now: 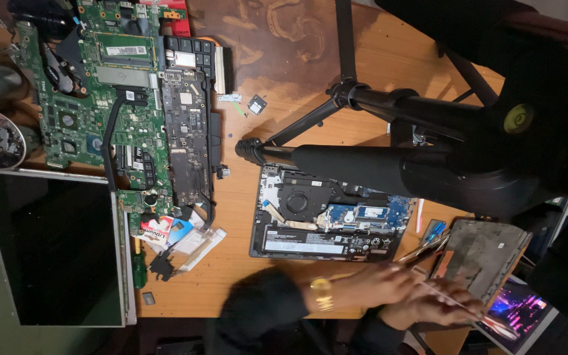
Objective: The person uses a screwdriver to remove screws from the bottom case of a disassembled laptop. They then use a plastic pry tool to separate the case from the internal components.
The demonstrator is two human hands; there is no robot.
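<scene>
Down near the bottom edge of the view, just below and to the right of the opened laptop base (330, 220), both hands were blurred by motion, so much about them was hard to make out. The left hand (379, 284), with a gold watch (322, 293) on its wrist and a dark sleeve behind it, lay closest to the laptop base; whether its grip was spread or pressed together could not be told. The right hand (438, 307) sat just beyond it, further from the laptop base, and its grip was likewise smeared, though the fingers seemed to lie against a long thin metal strip (428, 248) that ran from the hands toward the laptop base's right corner; how firmly it was held could not be told. Just right of the laptop base lay a grey bottom cover (488, 253), tilted, and beyond it a lit screen (520, 310) with purple colours was cut off by the frame's lower edge. Directly above the laptop base, a black tripod (376, 105) spread its legs across the wooden desk (284, 59), its thick padded arm hiding the laptop base's upper edge, and a large dark mass at the far right hid whatever stood there. Left of the laptop base lay green circuit boards (100, 98) and a narrower dark board (189, 131), and further left a bare display panel (50, 246) was partly cut off.
</scene>
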